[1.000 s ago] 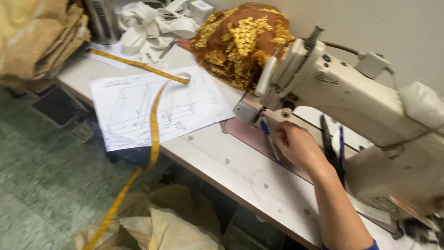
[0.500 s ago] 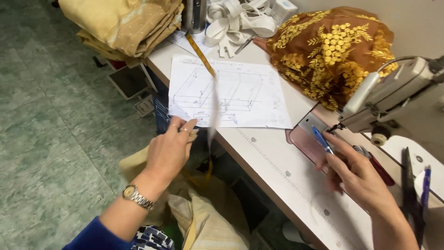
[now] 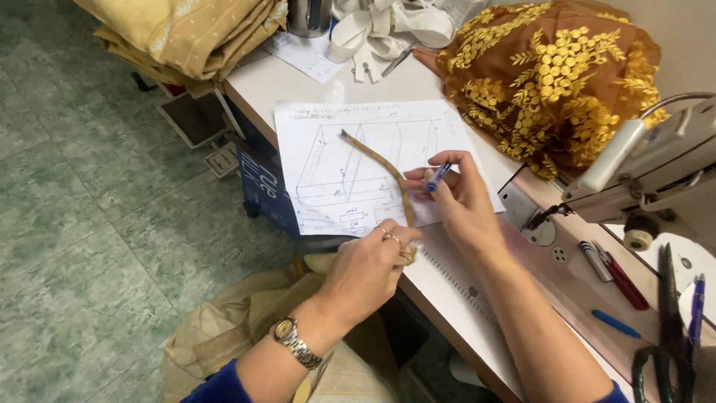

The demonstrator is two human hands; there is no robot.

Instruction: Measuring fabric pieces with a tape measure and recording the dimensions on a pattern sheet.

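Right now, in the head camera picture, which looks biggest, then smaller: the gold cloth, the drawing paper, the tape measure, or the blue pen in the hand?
1. Gold cloth and drawing paper look about alike; too close to rank.
2. Tape measure.
3. Blue pen, partly hidden in the right hand.

Left hand [image 3: 369,269] pinched shut, right hand [image 3: 456,198] fingers curled closed.

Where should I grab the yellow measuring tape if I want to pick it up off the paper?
Probably best at the free end of the measuring tape, near the middle of the drawing sheet. It lies flat and limp there, so come from above and pinch its thin edges with your fingers. The left hand already grips the other end at the table edge, and the right hand, holding a blue pen, crowds that side.
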